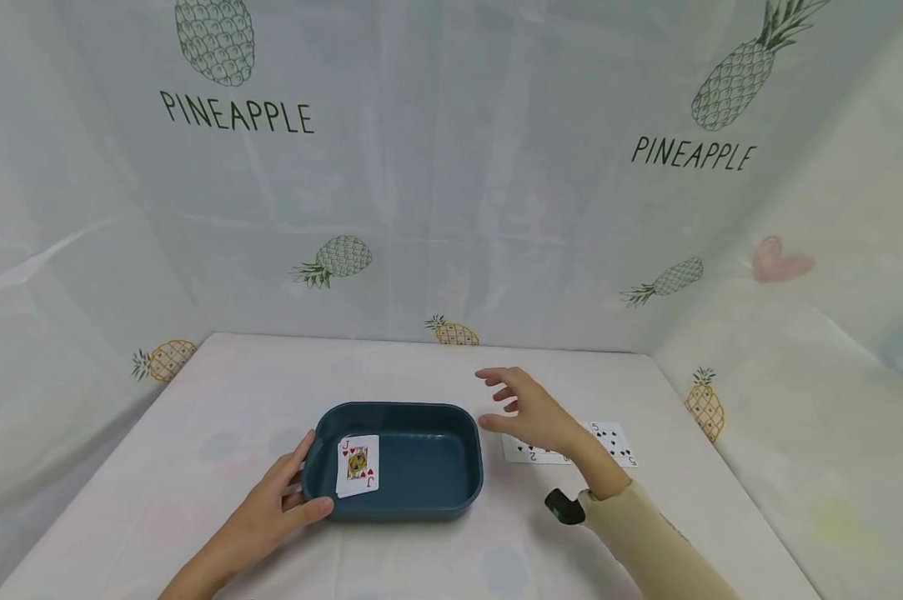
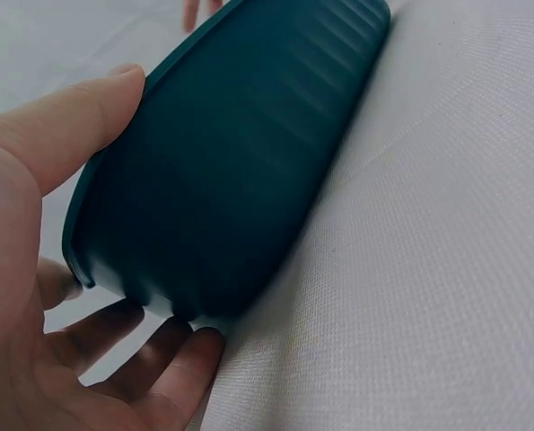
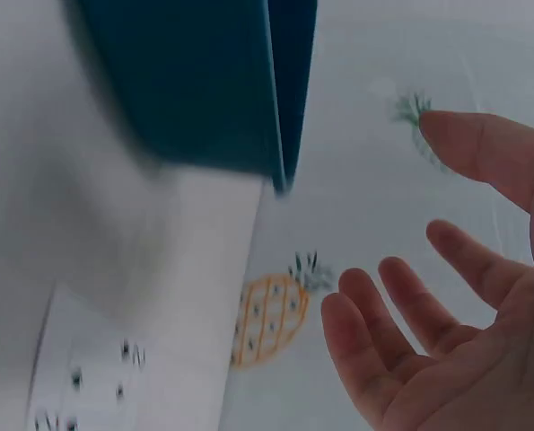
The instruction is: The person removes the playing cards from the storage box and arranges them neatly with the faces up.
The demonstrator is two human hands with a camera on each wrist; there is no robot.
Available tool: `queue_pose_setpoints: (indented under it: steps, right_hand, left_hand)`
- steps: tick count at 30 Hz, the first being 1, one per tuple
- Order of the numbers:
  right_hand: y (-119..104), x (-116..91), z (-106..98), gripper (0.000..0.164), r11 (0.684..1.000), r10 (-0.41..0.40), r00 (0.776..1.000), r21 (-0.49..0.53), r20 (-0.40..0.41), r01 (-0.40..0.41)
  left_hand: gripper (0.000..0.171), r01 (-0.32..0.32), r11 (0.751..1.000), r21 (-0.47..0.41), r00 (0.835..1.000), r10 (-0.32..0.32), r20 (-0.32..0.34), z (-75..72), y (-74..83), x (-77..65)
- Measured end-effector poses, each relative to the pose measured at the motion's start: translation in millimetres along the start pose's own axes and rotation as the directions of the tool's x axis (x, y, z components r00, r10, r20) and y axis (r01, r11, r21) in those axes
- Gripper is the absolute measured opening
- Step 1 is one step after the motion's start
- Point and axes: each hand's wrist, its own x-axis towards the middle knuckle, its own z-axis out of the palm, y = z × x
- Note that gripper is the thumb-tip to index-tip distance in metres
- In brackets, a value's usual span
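A dark blue-green rectangular tray sits on the white cloth. Inside, toward its left end, lies a small stack of playing cards with the jack of hearts face up. My left hand grips the tray's left end; in the left wrist view the thumb is at the rim and the fingertips bear against the outer wall. My right hand hovers empty beside the tray's right rim, fingers spread and loosely bent. Partly behind that arm, face-up playing cards lie on the cloth, among them a five and a two.
The table is covered in white cloth with faint pastel spots. Behind it and at both sides hang pale sheets printed with pineapples. A small black object is at the right sleeve's cuff.
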Motion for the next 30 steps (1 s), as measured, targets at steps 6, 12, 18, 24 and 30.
queue_pose_setpoints:
  steps: [6,12,18,24,30]
  right_hand:
    - [-19,16,37,0.068,0.995,-0.044,0.999,0.09,-0.017,0.045]
    - [-36,26,70,0.067,0.987,-0.079,0.997,0.139,0.002,0.078]
    - [-47,34,100,0.066,0.989,-0.063,0.998,0.136,0.011,0.06]
    - [-53,44,128,0.065,0.993,-0.003,1.0,0.119,0.023,0.001]
    - [-54,52,151,0.067,0.992,0.035,0.998,0.119,0.043,-0.04]
  left_hand:
    - [0.104,-0.004,1.0,0.005,1.0,0.004,0.003,0.1,0.7,0.3]
    - [0.104,0.015,1.0,0.02,1.0,-0.015,0.001,0.1,1.4,1.5]
    - [0.102,-0.031,0.999,-0.011,1.0,0.031,0.001,-0.5,1.6,2.0]
    - [0.099,-0.068,0.996,-0.05,0.998,0.069,0.01,-1.4,-1.7,2.6]
    - [0.098,-0.089,0.995,-0.041,0.996,0.089,0.008,-1.9,-3.2,2.3]
